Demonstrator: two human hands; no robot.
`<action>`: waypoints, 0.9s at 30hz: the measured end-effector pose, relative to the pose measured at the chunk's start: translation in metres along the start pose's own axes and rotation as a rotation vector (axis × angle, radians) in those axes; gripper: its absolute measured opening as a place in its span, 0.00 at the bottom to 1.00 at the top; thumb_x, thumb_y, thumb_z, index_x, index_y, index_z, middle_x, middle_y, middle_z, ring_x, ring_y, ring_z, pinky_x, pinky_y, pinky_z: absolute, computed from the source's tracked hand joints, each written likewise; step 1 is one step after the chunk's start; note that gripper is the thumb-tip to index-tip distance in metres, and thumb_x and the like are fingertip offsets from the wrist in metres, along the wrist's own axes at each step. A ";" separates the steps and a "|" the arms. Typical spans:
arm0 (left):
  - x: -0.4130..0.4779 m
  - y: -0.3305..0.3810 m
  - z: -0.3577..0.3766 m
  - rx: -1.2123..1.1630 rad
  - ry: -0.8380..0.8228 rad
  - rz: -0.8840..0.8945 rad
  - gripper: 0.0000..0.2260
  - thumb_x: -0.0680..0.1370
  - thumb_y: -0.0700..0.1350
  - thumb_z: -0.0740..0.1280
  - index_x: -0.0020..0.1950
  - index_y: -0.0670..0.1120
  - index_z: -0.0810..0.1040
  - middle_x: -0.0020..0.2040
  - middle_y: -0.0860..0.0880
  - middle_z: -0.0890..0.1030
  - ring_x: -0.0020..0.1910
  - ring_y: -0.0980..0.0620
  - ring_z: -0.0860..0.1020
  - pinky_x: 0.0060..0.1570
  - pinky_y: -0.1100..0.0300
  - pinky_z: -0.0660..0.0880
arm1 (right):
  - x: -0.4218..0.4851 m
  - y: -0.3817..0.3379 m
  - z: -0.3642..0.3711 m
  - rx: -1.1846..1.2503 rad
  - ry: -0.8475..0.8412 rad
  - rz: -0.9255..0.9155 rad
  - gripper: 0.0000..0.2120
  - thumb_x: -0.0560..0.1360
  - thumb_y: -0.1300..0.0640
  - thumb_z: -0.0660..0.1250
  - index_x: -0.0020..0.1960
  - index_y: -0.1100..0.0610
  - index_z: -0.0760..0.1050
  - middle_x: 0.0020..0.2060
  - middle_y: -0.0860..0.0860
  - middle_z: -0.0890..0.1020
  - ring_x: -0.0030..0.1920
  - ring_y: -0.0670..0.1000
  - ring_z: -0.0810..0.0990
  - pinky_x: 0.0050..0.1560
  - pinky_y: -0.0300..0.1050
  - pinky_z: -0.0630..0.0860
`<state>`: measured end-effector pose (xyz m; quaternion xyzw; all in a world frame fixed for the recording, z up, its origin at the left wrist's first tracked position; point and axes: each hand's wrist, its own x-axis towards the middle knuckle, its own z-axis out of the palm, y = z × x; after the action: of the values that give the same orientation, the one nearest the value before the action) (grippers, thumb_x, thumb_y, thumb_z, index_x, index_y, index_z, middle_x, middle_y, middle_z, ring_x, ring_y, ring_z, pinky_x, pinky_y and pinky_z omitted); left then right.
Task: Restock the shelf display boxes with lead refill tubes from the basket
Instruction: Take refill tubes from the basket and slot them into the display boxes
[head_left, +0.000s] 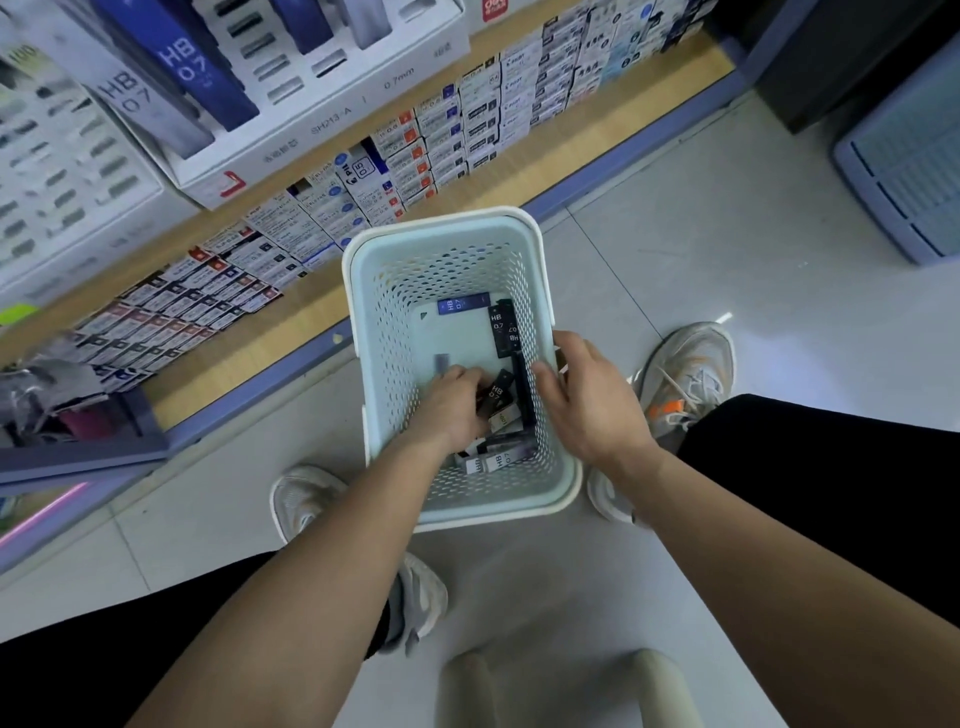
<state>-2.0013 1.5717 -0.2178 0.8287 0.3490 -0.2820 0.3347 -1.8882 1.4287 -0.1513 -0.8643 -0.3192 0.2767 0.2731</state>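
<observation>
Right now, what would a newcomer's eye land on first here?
The pale perforated basket on the floor, centre frame, with both hands at it: the left hand inside, fingers curled on a black HB 0.7 tube, the right hand gripping the right rim. Next, the white display box of big HB 0.7 packs on the shelf, upper left.

Your pale mint rectangular plastic basket (384, 322) looks matt, its walls pierced with holes under a smooth white rim. The slim black plastic lead refill tubes (501, 327) in it are glossy. The white cardboard display box (332, 130) is matt, the light wood-grain shelf board (249, 353) smooth, and the pale floor tiles (701, 249) shine.
</observation>
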 end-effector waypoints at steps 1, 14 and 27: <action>0.000 -0.001 0.001 -0.015 -0.011 0.006 0.32 0.72 0.41 0.77 0.73 0.51 0.70 0.69 0.47 0.69 0.68 0.45 0.69 0.71 0.52 0.67 | 0.000 0.000 0.000 0.002 0.001 0.001 0.17 0.83 0.49 0.58 0.68 0.56 0.68 0.55 0.55 0.78 0.48 0.58 0.78 0.43 0.45 0.65; 0.005 0.003 0.002 0.073 -0.119 0.024 0.38 0.67 0.57 0.79 0.72 0.49 0.68 0.68 0.48 0.76 0.64 0.45 0.76 0.61 0.49 0.74 | 0.001 0.000 0.001 -0.010 -0.002 -0.007 0.15 0.83 0.49 0.58 0.66 0.56 0.68 0.53 0.55 0.78 0.45 0.58 0.77 0.42 0.45 0.64; -0.010 0.007 -0.002 -0.113 -0.202 0.002 0.30 0.73 0.50 0.76 0.71 0.46 0.68 0.62 0.46 0.79 0.57 0.46 0.78 0.58 0.49 0.77 | 0.000 -0.004 -0.002 -0.038 -0.006 -0.012 0.16 0.84 0.49 0.57 0.67 0.57 0.67 0.52 0.53 0.76 0.46 0.58 0.76 0.42 0.46 0.64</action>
<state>-2.0020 1.5655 -0.2074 0.7762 0.3281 -0.3436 0.4145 -1.8882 1.4303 -0.1472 -0.8666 -0.3304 0.2715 0.2572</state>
